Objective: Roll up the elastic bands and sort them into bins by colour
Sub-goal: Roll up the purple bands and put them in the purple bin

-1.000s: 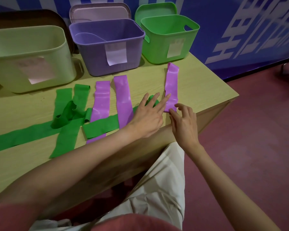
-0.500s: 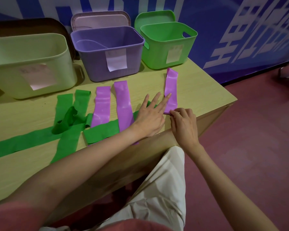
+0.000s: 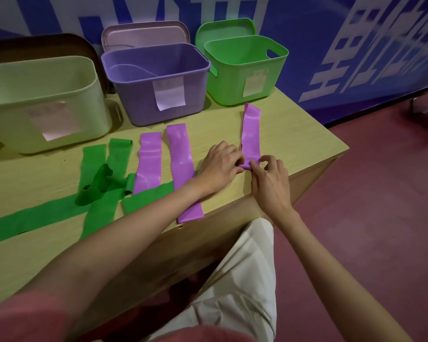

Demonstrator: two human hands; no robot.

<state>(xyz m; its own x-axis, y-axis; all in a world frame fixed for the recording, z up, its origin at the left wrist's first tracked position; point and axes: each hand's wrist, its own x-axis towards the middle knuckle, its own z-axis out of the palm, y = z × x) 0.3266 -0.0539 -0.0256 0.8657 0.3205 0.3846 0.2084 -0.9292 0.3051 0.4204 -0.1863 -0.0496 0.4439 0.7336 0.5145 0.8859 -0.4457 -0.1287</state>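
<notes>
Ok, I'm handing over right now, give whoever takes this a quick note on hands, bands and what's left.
Left hand and right hand: both pinch the near end of the rightmost purple band, roll just begun.
Two more purple bands lie flat on the table; the green bands lie tangled to their left.
Purple bin and green bin stand behind; no rolled band shows in either.
Left: finish this roll, drop it in the purple bin, then the rest.
</notes>
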